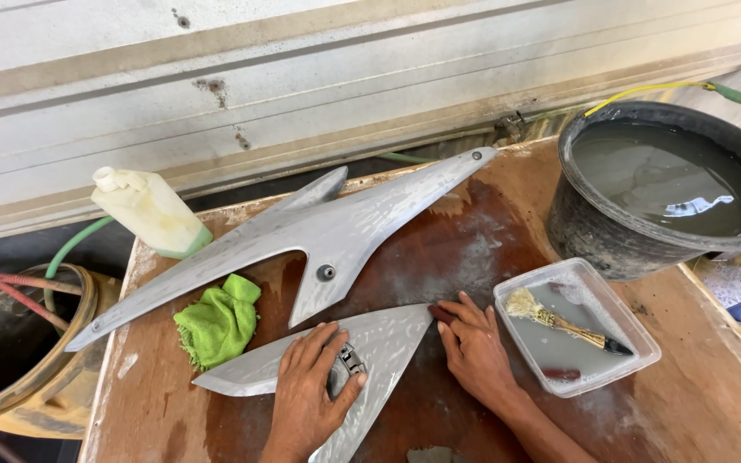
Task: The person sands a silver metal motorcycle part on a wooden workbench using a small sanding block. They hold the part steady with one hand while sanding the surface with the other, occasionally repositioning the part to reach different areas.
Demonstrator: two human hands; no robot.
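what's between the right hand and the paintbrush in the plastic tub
Only the tub's own near wall. The right hand rests flat on the wooden table, just left of the clear plastic tub. The paintbrush lies inside it in cloudy liquid, and nothing covers the open top.

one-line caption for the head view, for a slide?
Left hand presses a grey pointed panel on the wet wooden table; right hand rubs its tip.
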